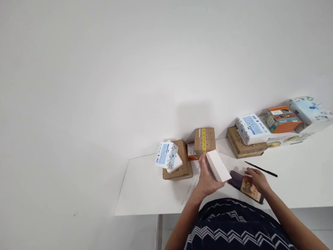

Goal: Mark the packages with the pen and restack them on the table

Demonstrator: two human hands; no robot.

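Observation:
My left hand [207, 181] is closed around a white box [218, 166] with thin red edges, held tilted above the table. Fingers grip its near-left side and the thumb reaches its lower end. Beneath my right hand [258, 179] lies a dark smartphone [235, 178], flat near the table's front edge. An orange-brown portrait picture shows on the phone. My right hand's fingers are slightly bent and apart over it, gripping nothing visible; whether they touch it I cannot tell. A black pen [262, 168] rests just beyond that hand.
On the white table [142, 185], a brown carton [182, 174] at left bears white-and-blue boxes [166, 155]. Behind my left hand stands a taped carton [198, 141] beside an orange box [191, 152]. Another carton [244, 149], an orange box and a large floral box [311, 110] line the wall at right.

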